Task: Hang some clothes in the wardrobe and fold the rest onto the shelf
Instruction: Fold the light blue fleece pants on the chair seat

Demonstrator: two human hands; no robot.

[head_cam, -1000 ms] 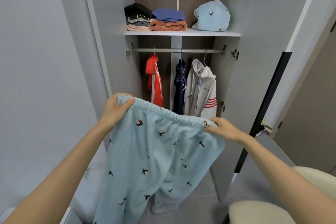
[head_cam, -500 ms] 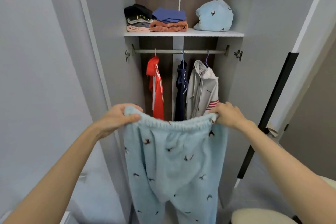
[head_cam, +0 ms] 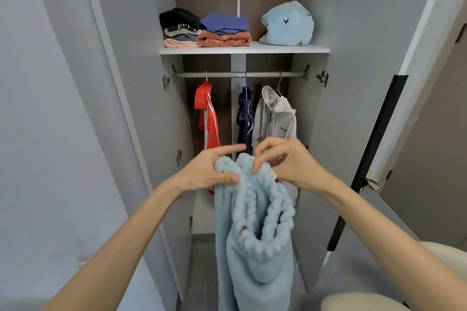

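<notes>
Pyjama trousers (head_cam: 255,235) hang in front of the open wardrobe (head_cam: 141,134), waistband corners pinched together by left hand (head_cam: 209,171) and right hand (head_cam: 283,161). Judged: folded lengthwise, destined for shelf (head_cam: 278,48) beside the matching blue top (head_cam: 288,25).

White shelf (head_cam: 278,48) carries folded clothes (head_cam: 204,29) and a blue bundle (head_cam: 288,25).

1. The left hand (head_cam: 209,171) and right hand (head_cam: 285,161), spread wide apart a second ago, now sit close together in front of the wardrobe.
2. The light blue fleece trousers (head_cam: 255,240) no longer hang flat; the waistband is doubled over, its two ends meeting between the hands.
3. The left index finger now points straight out instead of curling on the fabric.
</notes>
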